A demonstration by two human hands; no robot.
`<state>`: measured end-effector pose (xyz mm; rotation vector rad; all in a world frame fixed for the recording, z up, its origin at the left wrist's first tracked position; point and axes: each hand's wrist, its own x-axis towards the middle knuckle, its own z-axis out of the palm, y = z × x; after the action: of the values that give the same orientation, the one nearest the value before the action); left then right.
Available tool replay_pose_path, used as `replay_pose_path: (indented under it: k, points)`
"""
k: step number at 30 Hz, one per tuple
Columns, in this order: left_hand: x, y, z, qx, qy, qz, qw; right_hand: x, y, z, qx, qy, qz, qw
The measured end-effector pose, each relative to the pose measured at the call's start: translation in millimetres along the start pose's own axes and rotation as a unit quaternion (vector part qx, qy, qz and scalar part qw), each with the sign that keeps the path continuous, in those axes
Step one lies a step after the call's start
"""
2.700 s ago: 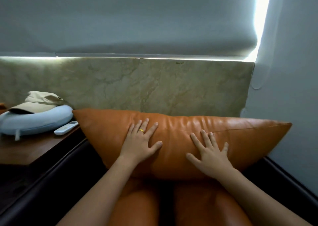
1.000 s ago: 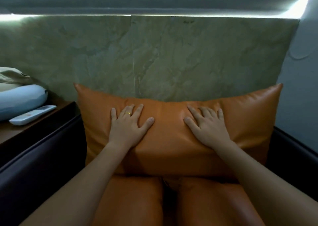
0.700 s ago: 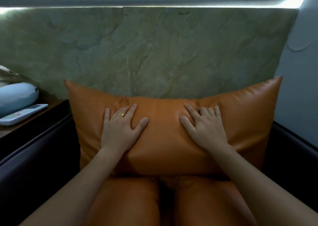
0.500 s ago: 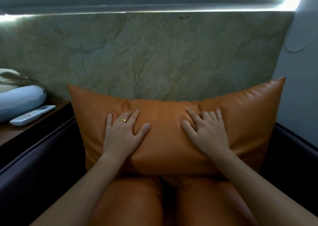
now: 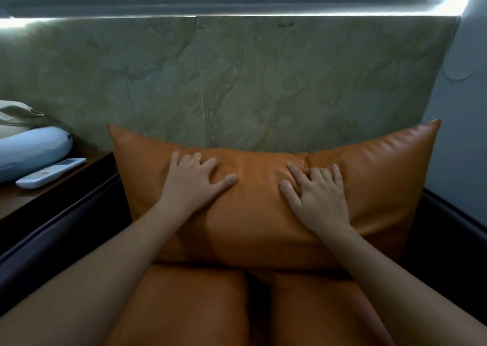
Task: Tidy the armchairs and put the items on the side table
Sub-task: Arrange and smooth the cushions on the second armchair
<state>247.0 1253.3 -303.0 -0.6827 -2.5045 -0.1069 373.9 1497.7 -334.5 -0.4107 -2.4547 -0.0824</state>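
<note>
An orange leather cushion point(image 5: 258, 214) stands upright at the back of the armchair, leaning on the marble wall panel. My left hand point(image 5: 192, 182) lies flat on its left half, fingers spread, a gold ring on one finger. My right hand point(image 5: 319, 195) presses flat on its right half, fingertips dug slightly into the leather. Below the cushion is the orange armchair seat point(image 5: 195, 306). On the side table point(image 5: 15, 200) at the left lie a pale blue neck pillow point(image 5: 31, 150), a beige cap point(image 5: 15, 113) on top of it and a white remote control point(image 5: 50, 173).
Dark armrests flank the seat, the left armrest point(image 5: 52, 229) between chair and side table, the right armrest point(image 5: 453, 229) against the grey wall point(image 5: 469, 108). A marble panel point(image 5: 237, 82) rises behind the cushion, with a lowered blind above it.
The cushion has gone from lying slanted to standing upright against the marble wall. Both hands stayed pressed on it and shifted only slightly; the view dipped lower.
</note>
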Motion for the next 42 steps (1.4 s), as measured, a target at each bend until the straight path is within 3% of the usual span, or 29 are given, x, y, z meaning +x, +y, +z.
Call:
replay_pose_path:
  k: [7, 15, 24, 30, 34, 37, 39, 42]
  points:
    - [68.9, 28.7, 11.1, -0.087, -0.120, 0.081, 0.986, 68.5, 5.8, -11.4, 0.008, -0.066, -0.038, 0.997]
    - [67.4, -14.3, 21.6, -0.082, -0.123, 0.083, 0.986, 76.0, 23.1, 0.8, -0.013, -0.178, -0.072, 0.981]
    - [20.7, -21.0, 15.6, -0.044, -0.047, 0.041, 0.997, 20.0, 19.3, -11.2, -0.009, -0.122, -0.008, 0.992]
    - [-65.9, -30.8, -6.0, -0.063, -0.092, 0.028, 0.993, -56.7, -5.7, -29.6, 0.050, -0.210, 0.040, 0.976]
    - [-157.5, -27.2, -30.4, -0.152, -0.215, 0.012, 0.965, -107.6, -25.5, -47.4, 0.091, -0.336, 0.070, 0.935]
    - [-225.1, -23.7, -46.4, -0.255, -0.277, -0.064, 0.924, -136.6, -43.4, -63.6, 0.124, -0.446, 0.067, 0.884]
    - [-257.3, -28.3, -58.1, -0.311, -0.270, -0.106, 0.905, -160.2, -59.4, -69.8, 0.058, -0.455, 0.014, 0.889]
    - [-295.5, -39.5, -74.6, -0.370, -0.285, -0.121, 0.876, -193.9, -91.6, -80.9, 0.010, -0.436, 0.005, 0.900]
